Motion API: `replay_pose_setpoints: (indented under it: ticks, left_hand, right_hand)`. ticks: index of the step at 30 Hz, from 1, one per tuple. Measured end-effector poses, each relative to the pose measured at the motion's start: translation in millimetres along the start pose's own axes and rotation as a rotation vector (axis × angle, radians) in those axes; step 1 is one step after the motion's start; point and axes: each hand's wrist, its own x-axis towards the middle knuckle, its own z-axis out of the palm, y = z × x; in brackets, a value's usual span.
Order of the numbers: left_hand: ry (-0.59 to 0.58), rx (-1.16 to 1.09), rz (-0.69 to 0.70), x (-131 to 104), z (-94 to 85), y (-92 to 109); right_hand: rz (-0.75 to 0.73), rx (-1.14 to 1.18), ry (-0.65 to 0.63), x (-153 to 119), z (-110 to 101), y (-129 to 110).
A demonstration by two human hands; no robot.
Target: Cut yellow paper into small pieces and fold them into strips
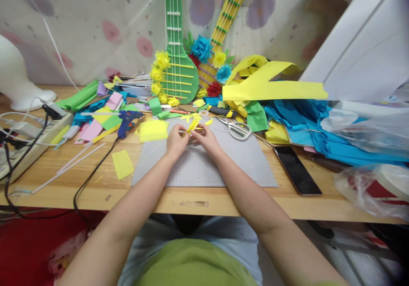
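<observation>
A small folded piece of yellow paper [193, 125] is pinched between both my hands above the grey cutting mat [198, 166]. My left hand [177, 140] closes on its left side, and my right hand [206, 139] grips it from the right. Behind my fingers lie small yellow scraps. A stack of yellow paper squares [153, 130] rests on the mat's upper left, left of my left hand. Scissors with white handles [239, 130] lie to the right, and a black and yellow cutter [223, 111] is behind them.
A blue glue gun [128, 122] with a black cord sits left of the mat. A black phone [297, 171] lies on the right. At the back stand green [181, 77] and yellow [227, 13] paper guitars with flowers. Blue crepe paper [332, 137] is heaped at the right; a power strip [35, 145] is far left.
</observation>
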Motion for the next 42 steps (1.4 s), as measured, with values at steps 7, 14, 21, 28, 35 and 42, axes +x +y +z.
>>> replay_pose_setpoints:
  ticks: [7, 14, 21, 28, 35, 42]
  left_hand:
    - [-0.1, -0.247, 0.075, -9.2, 0.8, -7.3]
    - [0.04, -0.276, 0.04, -0.4, -1.4, -19.0]
    - [0.256, -0.106, 0.179, 1.3, -12.4, -11.9]
    - [-0.259, -0.69, -0.249, -7.9, 4.4, -2.6]
    - [-0.234, -0.792, -0.391, -9.0, 2.1, -1.2]
    - [-0.173, -0.754, -0.383, -8.1, 3.0, -2.3]
  right_hand:
    - [0.038, -0.055, 0.119, 3.9, 3.8, 9.2]
    - [0.129, -0.039, 0.12, 3.5, -1.9, 0.4]
    - [0.164, -0.107, -0.112, -0.6, -6.4, -4.7]
    - [0.095, -0.241, -0.236, -3.2, -5.9, -3.9]
    - [0.043, -0.394, -0.179, -1.4, -6.4, 3.3]
    - [0.046, -0.315, -0.051, -1.7, -5.8, -2.3]
